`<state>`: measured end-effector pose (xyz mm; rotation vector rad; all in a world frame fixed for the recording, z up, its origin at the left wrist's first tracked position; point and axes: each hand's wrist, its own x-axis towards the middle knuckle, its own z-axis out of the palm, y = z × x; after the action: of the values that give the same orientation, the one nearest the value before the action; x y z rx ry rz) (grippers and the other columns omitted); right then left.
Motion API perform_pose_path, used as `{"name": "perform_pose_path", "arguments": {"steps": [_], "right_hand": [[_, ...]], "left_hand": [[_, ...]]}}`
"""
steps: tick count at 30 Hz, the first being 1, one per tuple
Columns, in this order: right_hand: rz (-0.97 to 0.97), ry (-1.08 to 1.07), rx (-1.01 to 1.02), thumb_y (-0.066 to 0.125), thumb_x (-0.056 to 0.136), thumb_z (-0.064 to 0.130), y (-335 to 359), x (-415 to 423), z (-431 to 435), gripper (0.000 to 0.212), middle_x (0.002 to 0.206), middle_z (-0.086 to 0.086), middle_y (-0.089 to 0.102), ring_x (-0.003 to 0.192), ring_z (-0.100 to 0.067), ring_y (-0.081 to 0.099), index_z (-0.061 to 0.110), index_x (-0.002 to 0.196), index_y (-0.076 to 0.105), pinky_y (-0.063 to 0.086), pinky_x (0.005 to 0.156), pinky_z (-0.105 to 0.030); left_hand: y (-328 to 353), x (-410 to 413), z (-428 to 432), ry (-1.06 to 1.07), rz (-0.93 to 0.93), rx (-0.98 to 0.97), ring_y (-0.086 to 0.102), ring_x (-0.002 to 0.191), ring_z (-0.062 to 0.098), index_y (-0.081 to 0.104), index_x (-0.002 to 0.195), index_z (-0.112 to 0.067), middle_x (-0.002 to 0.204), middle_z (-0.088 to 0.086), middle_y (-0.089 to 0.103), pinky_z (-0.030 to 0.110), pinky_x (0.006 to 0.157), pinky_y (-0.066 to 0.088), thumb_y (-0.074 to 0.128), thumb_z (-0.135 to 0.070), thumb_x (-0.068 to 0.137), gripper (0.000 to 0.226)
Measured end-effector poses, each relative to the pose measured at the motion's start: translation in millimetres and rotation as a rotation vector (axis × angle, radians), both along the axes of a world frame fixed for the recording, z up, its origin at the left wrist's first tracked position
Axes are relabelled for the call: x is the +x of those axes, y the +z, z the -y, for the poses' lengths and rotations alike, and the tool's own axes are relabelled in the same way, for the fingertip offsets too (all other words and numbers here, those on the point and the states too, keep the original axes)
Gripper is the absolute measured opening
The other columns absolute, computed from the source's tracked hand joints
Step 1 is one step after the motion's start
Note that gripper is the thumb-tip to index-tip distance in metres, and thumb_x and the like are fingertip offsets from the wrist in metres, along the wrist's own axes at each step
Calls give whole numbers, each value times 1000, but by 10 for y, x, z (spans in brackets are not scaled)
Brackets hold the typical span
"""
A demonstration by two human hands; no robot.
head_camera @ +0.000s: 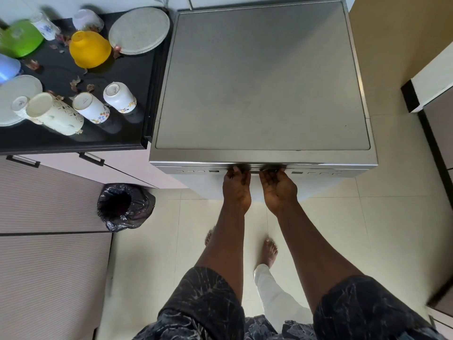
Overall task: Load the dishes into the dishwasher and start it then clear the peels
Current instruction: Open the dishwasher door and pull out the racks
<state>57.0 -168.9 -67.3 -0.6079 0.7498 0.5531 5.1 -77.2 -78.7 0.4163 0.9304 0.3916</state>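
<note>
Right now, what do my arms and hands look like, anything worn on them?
Both arms are bare below the sleeves. The left sleeve and right sleeve are loose dark navy fabric with pale, streaky marbling. The left hand and right hand show no gloves, watch, bangles or rings; their tips are hidden under the dishwasher handle.

Open floor (367,229) before the dishwasher (262,77), crowded countertop (127,77) at its left.
Upturned mugs (120,96), a yellow bowl (89,49) and plates (138,30) packed the black countertop, leaving narrow gaps strewn with peels (74,84). A bag-lined bin (125,207) stood left of the person's legs; the left hand (236,190) and right hand (278,190) gripped the middle of the door handle (255,167).
</note>
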Motion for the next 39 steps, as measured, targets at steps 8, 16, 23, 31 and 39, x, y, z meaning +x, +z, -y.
{"name": "perform_pose_path", "arguments": {"steps": [8,16,23,31,39], "right_hand": [[11,-3,7,42,109,16,-37,5,-10,22,98,-11,72,87,-22,73,9,113,63,63,79,-35],[32,35,-57,43,108,21,-45,-43,-2,21,96,-8,71,91,-19,70,13,106,62,58,86,-34],[153,188,-35,44,106,29,-227,-589,458,43,136,-19,62,126,-29,61,7,143,46,51,104,-42],[113,249,-142,42,108,22,-180,-847,666,41,136,-20,62,120,-28,64,0,143,46,59,93,-36],[652,925,-1488,64,92,54,23,-837,908,42,98,-9,70,84,-33,69,13,96,66,57,75,-47]], "left_hand": [[-44,24,0,-10,7,85,67,96,18,60,108,-6,100,8,69,29,95,55,47,-16,106,16],[-64,78,65,22,-71,155,63,98,17,59,106,-7,103,8,65,26,91,57,54,-17,103,12],[-100,-390,409,-49,-71,217,64,118,32,46,138,-12,126,20,64,37,92,58,61,-24,98,45],[160,-1119,171,-432,-777,627,69,71,23,60,89,-17,86,7,71,45,74,61,77,-68,73,56],[168,-1473,-458,-920,-917,2072,42,135,29,48,140,-14,140,5,50,47,114,29,86,-45,64,91]]}}
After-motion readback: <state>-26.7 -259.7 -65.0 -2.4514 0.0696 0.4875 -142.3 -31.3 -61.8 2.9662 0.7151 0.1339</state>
